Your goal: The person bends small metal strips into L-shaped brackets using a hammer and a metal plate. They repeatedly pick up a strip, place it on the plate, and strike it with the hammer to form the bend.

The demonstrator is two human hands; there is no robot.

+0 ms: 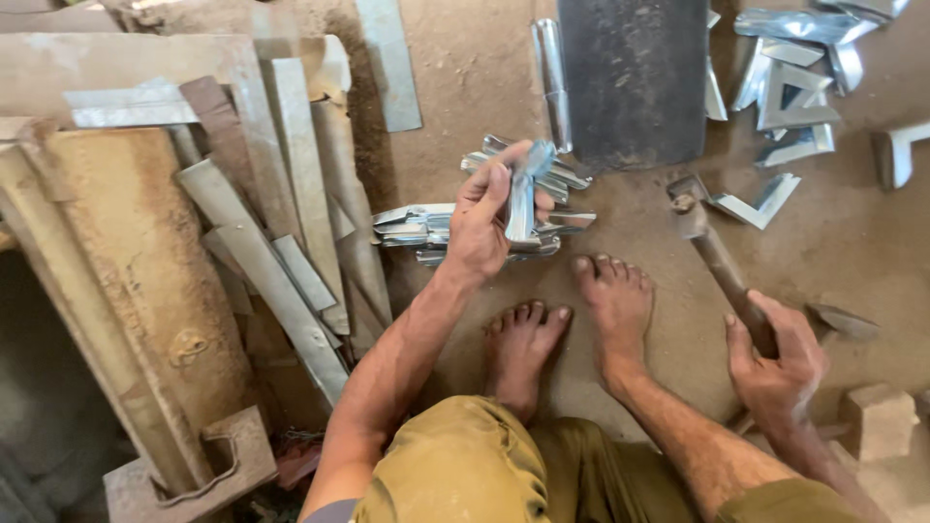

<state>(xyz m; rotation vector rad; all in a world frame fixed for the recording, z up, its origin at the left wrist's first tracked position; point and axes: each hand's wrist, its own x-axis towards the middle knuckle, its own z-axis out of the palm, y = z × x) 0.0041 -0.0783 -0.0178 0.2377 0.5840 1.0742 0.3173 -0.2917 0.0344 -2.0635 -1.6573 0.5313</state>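
Left hand (481,225) is gripping a bent sheet-metal strip (523,199), lifting it just above the pile of strips (426,230) on the dirt floor. Right hand (775,360) is clasping a hammer (717,261), its head resting beside the dark anvil plate (635,77).

The left hand (484,228) holds a bent metal strip (523,194) above a pile of strips (426,230) on the floor (465,68), just beyond the bare feet (572,320). To the right, the right hand (775,358) grips a hammer (712,257), its head near an angle piece (760,205). A flat plate (635,77) lies beyond the pile, long sheet offcuts (281,203) to its left.
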